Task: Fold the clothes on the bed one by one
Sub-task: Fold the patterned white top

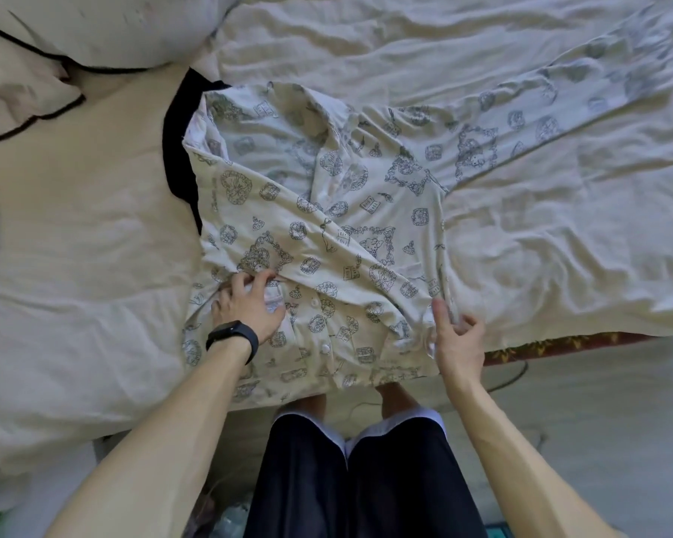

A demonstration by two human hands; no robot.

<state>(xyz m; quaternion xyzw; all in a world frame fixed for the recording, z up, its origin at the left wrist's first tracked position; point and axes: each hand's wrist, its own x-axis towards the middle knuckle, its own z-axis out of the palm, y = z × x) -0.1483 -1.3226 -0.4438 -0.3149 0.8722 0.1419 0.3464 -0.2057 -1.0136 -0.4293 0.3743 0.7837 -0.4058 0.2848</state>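
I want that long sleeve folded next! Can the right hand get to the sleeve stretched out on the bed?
Probably yes. The right hand sits at the shirt's side edge, and nothing lies over the sleeve or between them.

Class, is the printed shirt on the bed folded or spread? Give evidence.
Partly folded: one side lies folded across the shirt front, while one sleeve stretches out over the bed.
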